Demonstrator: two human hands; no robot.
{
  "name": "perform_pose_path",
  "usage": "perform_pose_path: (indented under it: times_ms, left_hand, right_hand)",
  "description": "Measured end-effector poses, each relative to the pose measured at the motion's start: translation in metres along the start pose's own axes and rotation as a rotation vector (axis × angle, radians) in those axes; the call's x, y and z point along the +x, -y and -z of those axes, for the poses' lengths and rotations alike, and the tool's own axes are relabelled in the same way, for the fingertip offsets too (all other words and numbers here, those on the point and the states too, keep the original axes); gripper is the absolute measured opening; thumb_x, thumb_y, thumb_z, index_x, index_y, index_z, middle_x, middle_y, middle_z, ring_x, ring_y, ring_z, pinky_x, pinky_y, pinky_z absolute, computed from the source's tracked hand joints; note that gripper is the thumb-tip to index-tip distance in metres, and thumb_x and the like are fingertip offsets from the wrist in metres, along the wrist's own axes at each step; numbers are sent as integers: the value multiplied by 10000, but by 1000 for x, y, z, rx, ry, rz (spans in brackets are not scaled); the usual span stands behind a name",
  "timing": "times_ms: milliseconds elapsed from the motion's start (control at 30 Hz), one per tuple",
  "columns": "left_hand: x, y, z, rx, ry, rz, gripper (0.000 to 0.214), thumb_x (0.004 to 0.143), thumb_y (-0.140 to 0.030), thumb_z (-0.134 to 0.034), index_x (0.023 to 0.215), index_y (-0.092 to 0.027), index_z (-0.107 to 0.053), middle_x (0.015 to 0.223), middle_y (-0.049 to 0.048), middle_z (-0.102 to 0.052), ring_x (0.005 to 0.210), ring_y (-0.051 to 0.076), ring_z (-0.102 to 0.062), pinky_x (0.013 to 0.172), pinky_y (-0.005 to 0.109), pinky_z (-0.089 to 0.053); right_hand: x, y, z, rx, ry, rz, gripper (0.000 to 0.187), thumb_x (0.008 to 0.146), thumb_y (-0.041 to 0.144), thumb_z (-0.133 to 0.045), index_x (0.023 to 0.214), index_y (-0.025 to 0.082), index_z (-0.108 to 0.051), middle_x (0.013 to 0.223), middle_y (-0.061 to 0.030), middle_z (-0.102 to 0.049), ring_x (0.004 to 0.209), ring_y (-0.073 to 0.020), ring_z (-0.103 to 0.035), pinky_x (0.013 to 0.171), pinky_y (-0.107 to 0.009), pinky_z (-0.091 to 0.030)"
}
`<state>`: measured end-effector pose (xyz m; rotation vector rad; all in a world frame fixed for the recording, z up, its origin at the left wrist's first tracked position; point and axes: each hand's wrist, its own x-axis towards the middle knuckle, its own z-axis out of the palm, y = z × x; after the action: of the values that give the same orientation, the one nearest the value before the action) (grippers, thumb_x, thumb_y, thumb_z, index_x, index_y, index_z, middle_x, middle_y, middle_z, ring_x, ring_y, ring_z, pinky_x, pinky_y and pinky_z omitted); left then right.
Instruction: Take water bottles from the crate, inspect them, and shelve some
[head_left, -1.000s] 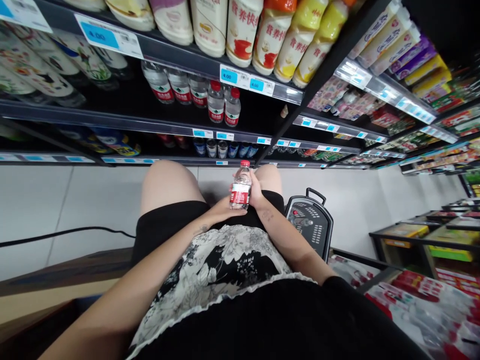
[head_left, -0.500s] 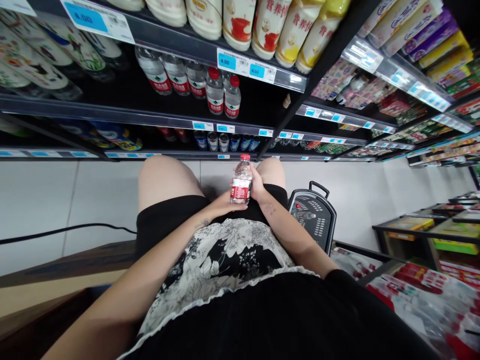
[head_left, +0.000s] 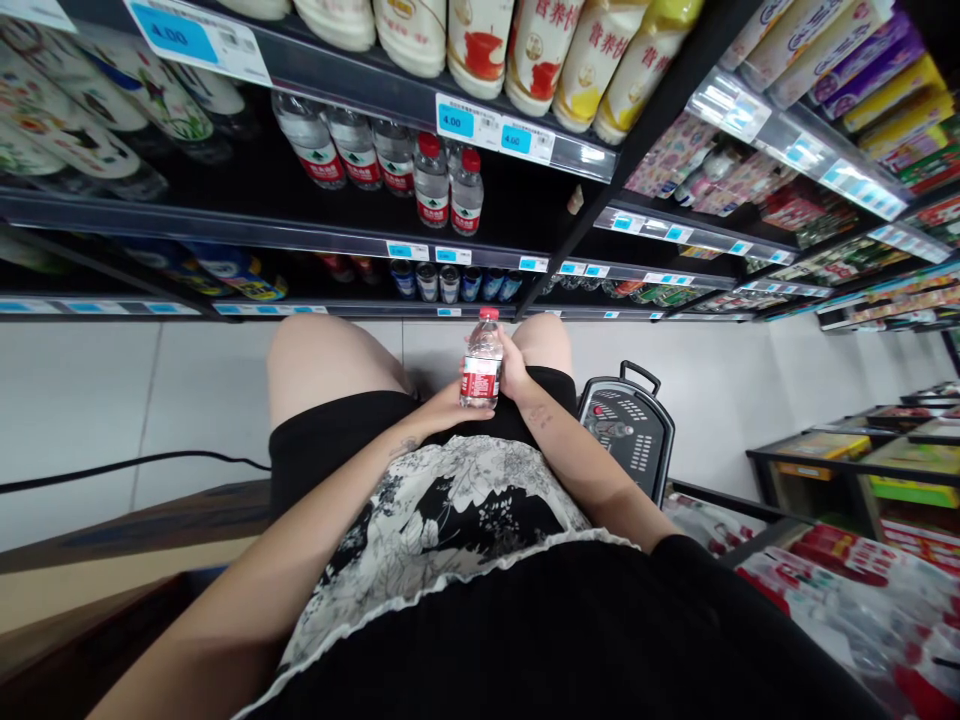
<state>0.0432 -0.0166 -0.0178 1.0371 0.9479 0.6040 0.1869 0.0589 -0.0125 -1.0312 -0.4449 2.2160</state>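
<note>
Between my knees I hold a small clear water bottle [head_left: 481, 372] with a red cap and a red and white label. It is upright, its label facing me. My left hand [head_left: 450, 404] is closed around its lower left side, with the thumb along the base. From the other side, my right hand [head_left: 514, 368] grips the bottle, its fingers partly hidden behind it. Similar red-capped bottles [head_left: 432, 185] stand on the middle shelf in front of me.
A black and grey basket [head_left: 660, 440] with a bottle [head_left: 613, 430] in it is on the floor at my right. Ahead runs the shelf unit [head_left: 300, 235] with drink bottles and cans. Packed bottles [head_left: 862, 600] lie at lower right. A black cable [head_left: 150, 457] crosses at left.
My hands and the bottle stay almost in place. My left knee has shifted slightly to the left.
</note>
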Motion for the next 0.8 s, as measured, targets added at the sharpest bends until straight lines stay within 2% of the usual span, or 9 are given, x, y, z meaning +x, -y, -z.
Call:
perform_pose_path:
  times_ms: [200, 467, 800]
  left_hand:
    - [0, 2, 2, -17, 3, -14, 513, 643, -393, -878, 1037, -158, -649, 989, 71, -737, 958, 266, -693, 947, 434, -520]
    - [1, 10, 6, -44, -2, -26, 538, 640, -382, -890, 1059, -160, -635, 1001, 71, -725, 968, 269, -690, 967, 446, -504]
    - [-1, 6, 6, -25, 6, -42, 485, 655, -402, -874, 1006, -160, -642, 961, 59, -713, 910, 244, -675, 905, 411, -522]
  right_hand:
    - [-1, 0, -4, -32, -29, 7, 638, 996, 701, -336, 1009, 145, -649, 636, -20, -675, 520, -166, -633, 584, -305, -582]
    - [1, -1, -5, -31, -18, -8, 629, 1038, 620, -234, 1004, 147, -647, 617, -36, -671, 516, -180, -634, 576, -314, -583]
    - [-4, 2, -14, -31, -61, 2, 619, 970, 721, -383, 990, 153, -629, 625, -14, -654, 581, -180, -632, 599, -322, -578]
